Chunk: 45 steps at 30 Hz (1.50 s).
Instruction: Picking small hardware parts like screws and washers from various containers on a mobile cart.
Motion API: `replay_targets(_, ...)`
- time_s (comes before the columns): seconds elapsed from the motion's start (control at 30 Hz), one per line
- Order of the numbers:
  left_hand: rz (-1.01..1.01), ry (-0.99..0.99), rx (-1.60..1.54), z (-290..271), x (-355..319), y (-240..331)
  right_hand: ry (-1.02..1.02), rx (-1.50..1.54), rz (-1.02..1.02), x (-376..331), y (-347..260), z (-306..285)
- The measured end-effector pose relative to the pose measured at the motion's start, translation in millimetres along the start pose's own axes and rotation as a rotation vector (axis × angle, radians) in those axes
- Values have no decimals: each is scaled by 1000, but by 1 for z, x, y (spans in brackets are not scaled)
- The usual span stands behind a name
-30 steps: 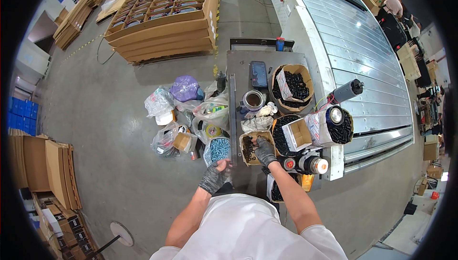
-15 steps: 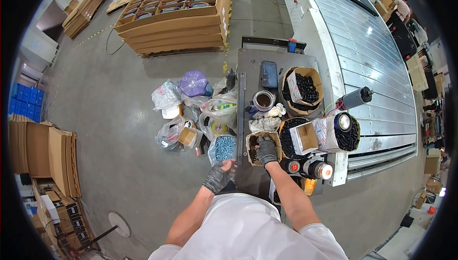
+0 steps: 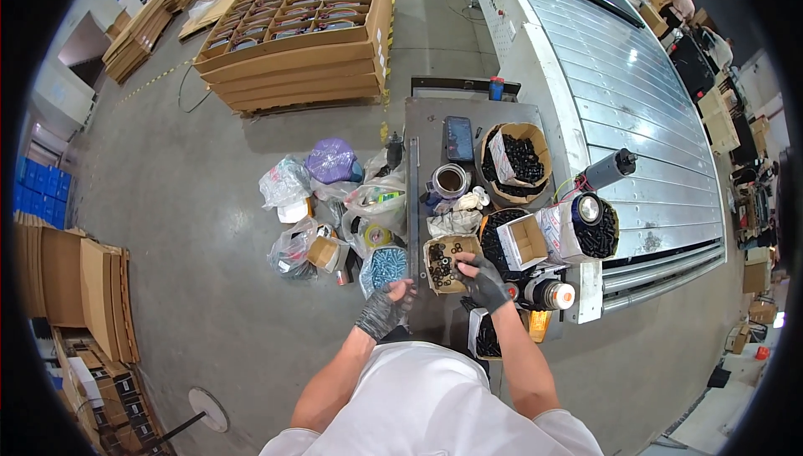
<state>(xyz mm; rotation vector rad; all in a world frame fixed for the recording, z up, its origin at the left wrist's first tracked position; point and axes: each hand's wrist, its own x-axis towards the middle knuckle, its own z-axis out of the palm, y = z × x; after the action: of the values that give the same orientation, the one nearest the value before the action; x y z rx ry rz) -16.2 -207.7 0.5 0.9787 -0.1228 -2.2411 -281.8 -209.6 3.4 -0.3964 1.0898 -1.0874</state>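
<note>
Our right hand [image 3: 485, 282] has shifted onto the small box [image 3: 445, 262] rim, fingers curled; left hand [image 3: 382, 311] cups loosely at the table [image 3: 431, 138] edge.

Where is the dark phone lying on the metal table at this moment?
In the head view, the dark phone lies flat near the far end of the grey table, left of the round carton of black parts and beyond the tape roll.

Factory floor: roller conveyor [image 3: 636, 113], stacked cardboard trays [image 3: 301, 38], parts boxes [image 3: 514, 159].

From my feed: stacked cardboard trays [image 3: 293, 33] up top, plastic bags [image 3: 330, 205] mid-frame on the floor, blue crates [image 3: 40, 192] at left, phone [image 3: 458, 138] on the bench [image 3: 427, 125].
</note>
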Motion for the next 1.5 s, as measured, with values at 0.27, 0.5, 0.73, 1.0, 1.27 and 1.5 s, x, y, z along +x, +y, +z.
replay_targets(0.27,24,-99,40,25,7,3,-43,503,-3,-18,-9,15)
replay_targets(0.5,58,-84,34,28,6,3,-111,505,3,-26,-16,22)
replay_targets(0.73,81,-97,75,41,7,3,-189,508,37,-40,-14,18)
replay_targets(1.0,160,-91,250,60,10,-3,-299,377,-42,-68,-28,31)
replay_targets(1.27,169,-105,224,61,9,-10,-229,317,-55,-73,-21,31)
replay_targets(1.5,250,-75,216,60,9,-19,-143,175,-164,-72,-4,38)
